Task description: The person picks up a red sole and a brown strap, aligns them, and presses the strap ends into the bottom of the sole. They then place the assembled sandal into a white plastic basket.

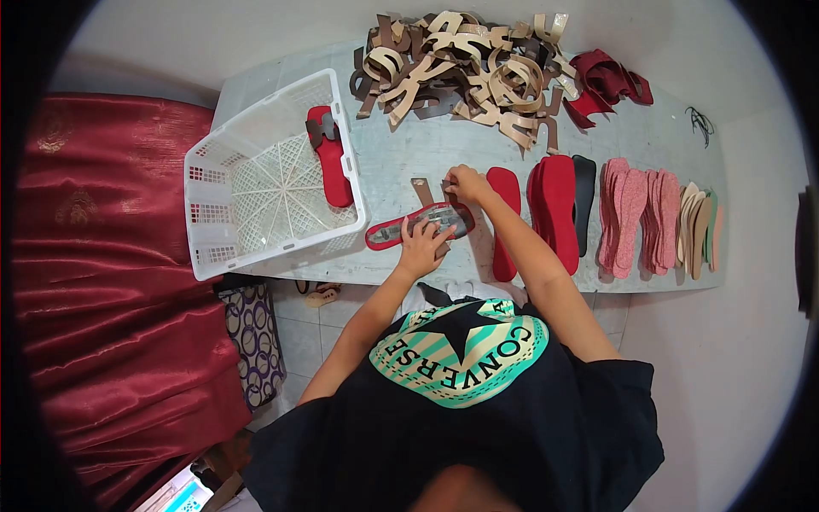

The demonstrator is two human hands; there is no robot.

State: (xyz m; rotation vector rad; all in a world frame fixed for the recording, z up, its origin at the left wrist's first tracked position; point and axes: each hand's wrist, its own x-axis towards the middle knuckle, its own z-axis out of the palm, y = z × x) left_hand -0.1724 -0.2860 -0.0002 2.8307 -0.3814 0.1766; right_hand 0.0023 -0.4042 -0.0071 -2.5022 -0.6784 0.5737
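A sandal sole (pixel 386 235) lies bottom up on the table in front of me, with a red rim and a grey, shiny middle. My left hand (pixel 422 246) rests on it with fingers spread, pressing from above. Brown strap ends (pixel 421 189) stick out past the sole's far edge, and a small brown piece shows below my left fingers. At the toe end, my right hand (pixel 467 184) is closed in a pinch on another brown strap end (pixel 449 189). Its fingertips partly hide that piece.
A white plastic basket (pixel 275 249) at left holds a red sole with brown straps (pixel 328 158). Beige and brown straps (pixel 461 72) lie heaped at the back, beside dark red pieces (pixel 606 81). Red soles (pixel 554 213), pink soles (pixel 621 213) and thin insoles (pixel 695 230) line the right.
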